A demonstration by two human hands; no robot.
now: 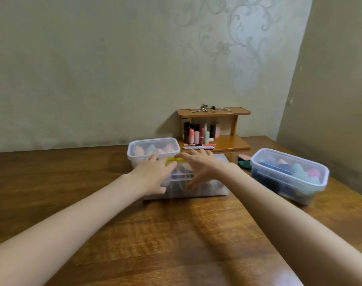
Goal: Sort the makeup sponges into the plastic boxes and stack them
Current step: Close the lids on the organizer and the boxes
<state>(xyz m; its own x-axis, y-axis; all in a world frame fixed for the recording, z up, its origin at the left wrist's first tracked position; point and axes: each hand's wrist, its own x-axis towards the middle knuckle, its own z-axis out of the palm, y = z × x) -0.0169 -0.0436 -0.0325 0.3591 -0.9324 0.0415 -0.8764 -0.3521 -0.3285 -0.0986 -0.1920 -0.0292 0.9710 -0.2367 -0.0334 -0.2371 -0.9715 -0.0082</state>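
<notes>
A clear plastic box (209, 188) with a yellow clasp (173, 160) on top lies at the table's middle, blurred. My left hand (153, 175) wraps around its left end, thumb at the front. My right hand (203, 167) lies flat on its lid with fingers spread, the fingertips near the yellow clasp. Right behind stands a lidded box (134, 156) holding peach and pale blue sponges. A third lidded box (287, 189) at the right holds blue, teal and pink sponges. A pink sponge (244, 156) and a dark green sponge (244, 164) lie loose between the boxes.
A small wooden shelf (231, 144) against the wall carries lipsticks and bottles, with small trinkets on its top board. The wooden table (176, 234) runs toward me; walls close the back and the right side.
</notes>
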